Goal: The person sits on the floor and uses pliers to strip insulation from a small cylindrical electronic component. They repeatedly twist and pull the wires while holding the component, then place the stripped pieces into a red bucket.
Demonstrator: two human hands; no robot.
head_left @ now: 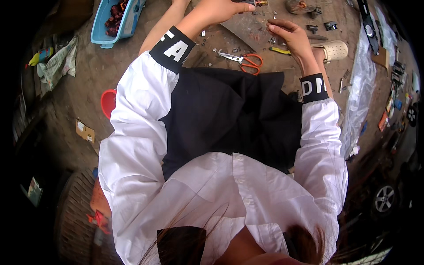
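Observation:
At the top edge, my left hand (218, 10) is closed round a dark cylindrical part with a coppery end (261, 3); the frame cuts off some of it. My right hand (289, 37) is just to its right and a little lower, thumb and fingers pinched together. Whatever may be in that pinch is too small to make out. Below and between the hands, orange-handled scissors (250, 64) lie on the floor with their blades pointing left. A tool with a yellow handle (280, 51) rests under my right hand.
A blue plastic basket (98, 33) of dark red wound parts stands at upper left. Near my left sleeve is a red bowl (107, 104). A beige clog (335, 50), small black parts (330, 26) and clear plastic sheeting (355, 110) are on the right.

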